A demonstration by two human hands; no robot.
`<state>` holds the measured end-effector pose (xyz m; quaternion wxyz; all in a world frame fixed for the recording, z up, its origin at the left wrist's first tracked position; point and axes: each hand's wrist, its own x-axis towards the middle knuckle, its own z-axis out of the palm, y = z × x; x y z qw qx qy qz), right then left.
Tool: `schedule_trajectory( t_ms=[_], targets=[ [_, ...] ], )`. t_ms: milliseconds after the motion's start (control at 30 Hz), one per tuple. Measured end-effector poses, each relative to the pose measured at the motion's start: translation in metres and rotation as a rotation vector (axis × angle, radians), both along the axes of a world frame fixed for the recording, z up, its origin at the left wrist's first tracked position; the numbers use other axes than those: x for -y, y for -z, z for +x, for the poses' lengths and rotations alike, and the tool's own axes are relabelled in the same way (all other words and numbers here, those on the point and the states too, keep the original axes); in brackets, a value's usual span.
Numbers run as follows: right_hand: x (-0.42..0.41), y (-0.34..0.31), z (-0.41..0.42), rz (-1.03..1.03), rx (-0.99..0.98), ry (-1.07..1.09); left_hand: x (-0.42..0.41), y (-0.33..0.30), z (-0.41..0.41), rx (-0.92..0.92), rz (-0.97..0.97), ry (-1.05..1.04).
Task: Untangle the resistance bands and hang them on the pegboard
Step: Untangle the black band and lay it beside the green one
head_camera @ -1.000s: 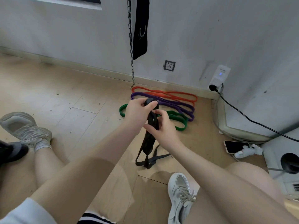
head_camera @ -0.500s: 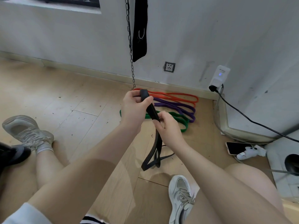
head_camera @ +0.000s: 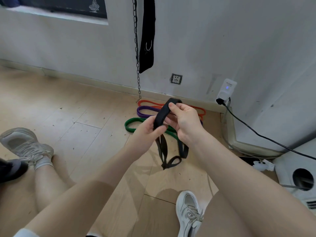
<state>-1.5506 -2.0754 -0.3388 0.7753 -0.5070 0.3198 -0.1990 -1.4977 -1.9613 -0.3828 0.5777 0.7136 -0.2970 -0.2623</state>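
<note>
Both hands hold a black resistance band (head_camera: 160, 117) above the wooden floor. My left hand (head_camera: 147, 130) pinches the band low down, thumb on its front. My right hand (head_camera: 184, 120) grips the band's upper bend, fingers curled over it. Below the hands the black band hangs in twisted loops that end just above the floor. Behind it lie three bands side by side on the floor: an orange band (head_camera: 147, 102) nearest the wall, a purple band (head_camera: 145, 111), and a green band (head_camera: 133, 124). No pegboard shows.
A metal chain (head_camera: 137, 65) and a black strap (head_camera: 147, 40) hang against the wall. A charger (head_camera: 226, 90) with a black cable, a phone (head_camera: 251, 159) and a white box (head_camera: 301, 170) lie at the right. My legs and white shoes (head_camera: 188, 214) frame the floor.
My right hand has moved from low on the band up to its top bend, and my left hand has dropped to a lower grip. The hanging loops have swung right.
</note>
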Motion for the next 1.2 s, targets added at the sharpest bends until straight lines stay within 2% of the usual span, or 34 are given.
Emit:
schedule_trajectory(
  t_ms=[233, 400, 500, 567, 633, 700, 767, 800, 867, 933, 1033, 1133, 1200],
  targets=[
    [0.019, -0.052, 0.004, 0.189, 0.227, 0.133, -0.002, -0.029, 0.017, 0.273, 0.087, 0.043],
    [0.042, -0.075, -0.005, 0.277, 0.37, 0.244, -0.005, -0.06, 0.028, 0.227, -0.036, 0.063],
    [0.054, -0.08, -0.009, 0.319, 0.419, 0.297, -0.003, -0.083, 0.029, 0.378, -0.088, 0.065],
    [0.06, -0.079, -0.01, 0.316, 0.368, 0.297, 0.0, -0.098, 0.028, 0.503, -0.118, 0.025],
    [0.061, -0.074, -0.013, 0.213, 0.172, 0.196, 0.002, -0.112, 0.029, 0.606, -0.119, -0.005],
    [0.06, -0.065, -0.018, 0.033, -0.14, 0.02, 0.002, -0.122, 0.033, 0.648, -0.1, -0.022],
    [0.052, -0.062, -0.024, -0.259, -0.409, -0.133, 0.001, -0.127, 0.038, 0.666, -0.041, -0.002],
    [0.049, -0.061, -0.025, -0.46, -0.466, -0.155, 0.001, -0.127, 0.04, 0.684, 0.011, 0.031],
    [0.038, -0.064, -0.023, -0.881, -0.368, -0.131, 0.003, -0.125, 0.041, 0.687, 0.102, 0.103],
    [0.023, -0.072, -0.019, -1.064, -0.163, -0.269, 0.006, -0.122, 0.039, 0.615, 0.103, 0.139],
    [0.013, -0.073, -0.014, -0.977, -0.018, -0.525, 0.006, -0.119, 0.04, 0.479, 0.044, 0.157],
    [0.018, -0.062, -0.007, -0.936, -0.001, -0.507, 0.001, -0.11, 0.046, 0.393, 0.067, 0.211],
    [0.021, -0.057, -0.005, -1.029, -0.075, -0.517, -0.002, -0.099, 0.046, 0.33, 0.076, 0.22]
  ],
)
